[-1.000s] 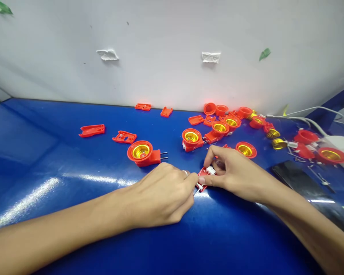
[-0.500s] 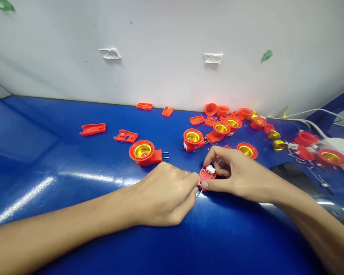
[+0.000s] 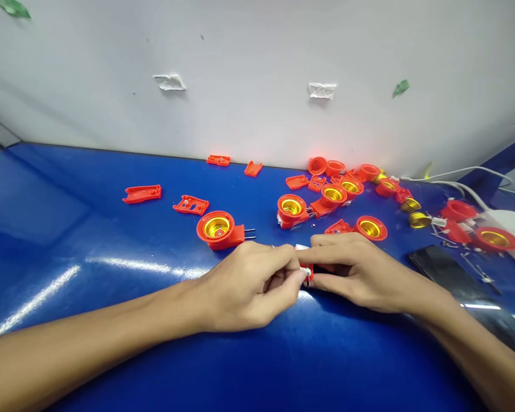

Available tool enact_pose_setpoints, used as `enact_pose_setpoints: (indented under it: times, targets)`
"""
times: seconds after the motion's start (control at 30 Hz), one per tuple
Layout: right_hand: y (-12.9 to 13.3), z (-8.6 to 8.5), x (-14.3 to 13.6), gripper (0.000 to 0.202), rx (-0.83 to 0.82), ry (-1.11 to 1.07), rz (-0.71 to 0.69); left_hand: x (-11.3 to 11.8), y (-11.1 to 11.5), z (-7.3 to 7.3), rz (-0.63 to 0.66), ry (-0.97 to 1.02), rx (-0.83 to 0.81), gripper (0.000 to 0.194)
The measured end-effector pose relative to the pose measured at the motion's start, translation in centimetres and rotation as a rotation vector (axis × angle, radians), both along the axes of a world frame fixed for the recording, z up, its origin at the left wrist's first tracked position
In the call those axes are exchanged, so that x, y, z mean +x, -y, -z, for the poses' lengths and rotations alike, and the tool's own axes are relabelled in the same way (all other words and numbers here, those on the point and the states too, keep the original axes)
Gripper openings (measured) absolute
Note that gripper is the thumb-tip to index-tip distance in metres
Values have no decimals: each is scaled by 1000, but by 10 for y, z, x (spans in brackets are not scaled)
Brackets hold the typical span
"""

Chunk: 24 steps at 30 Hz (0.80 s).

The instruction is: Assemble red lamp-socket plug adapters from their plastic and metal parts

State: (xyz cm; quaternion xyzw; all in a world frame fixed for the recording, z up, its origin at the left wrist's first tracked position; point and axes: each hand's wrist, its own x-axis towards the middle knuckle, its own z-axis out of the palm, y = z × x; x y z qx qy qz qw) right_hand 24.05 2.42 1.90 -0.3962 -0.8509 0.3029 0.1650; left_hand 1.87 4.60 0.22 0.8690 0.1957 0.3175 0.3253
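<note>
My right hand (image 3: 358,268) is closed around a small red plastic plug housing (image 3: 311,276), thumb below and fingers above, close over the table. My left hand (image 3: 253,286) pinches a small white piece (image 3: 304,272) at the housing's left side with thumb and forefinger. Both hands' fingers cover most of the housing. Just beyond my left hand lies a red lamp socket (image 3: 217,228) with a brass-coloured screw shell and two metal pins pointing right. Near my right fingers are a red cover (image 3: 339,227) and a round socket with a brass shell (image 3: 370,228).
On the blue table (image 3: 90,229), red covers (image 3: 142,194) lie at the left. Several sockets (image 3: 292,210) and loose brass shells (image 3: 419,220) are heaped back right. A dark flat object (image 3: 450,274) lies beyond my right forearm, near a white cable (image 3: 474,191). A white wall (image 3: 249,103) stands behind.
My right fingers have moved down over the housing, hiding more of it. My left thumb and forefinger have shifted slightly and now show a white piece between them. The view has shifted slightly.
</note>
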Motion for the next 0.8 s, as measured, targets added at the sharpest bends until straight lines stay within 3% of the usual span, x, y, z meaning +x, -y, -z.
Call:
enact_pose_setpoints:
  times: [0.23, 0.37, 0.47, 0.67, 0.8]
  targets:
    - [0, -2, 1, 25, 112, -81, -52, -5, 4, -2, -58, 90, 38, 3]
    - [2, -3, 0, 26, 111, -138, -49, -6, 6, 3, -117, 104, 315, 29]
    - [3, -4, 0, 26, 114, -163, -53, -5, 4, 5, -150, 41, 465, 31]
    - [3, -5, -1, 23, 126, -132, -41, -4, 4, 5, -183, 27, 489, 21]
    - [5, -2, -2, 19, 327, -119, 56, -4, 8, 5, -251, 2, 472, 17]
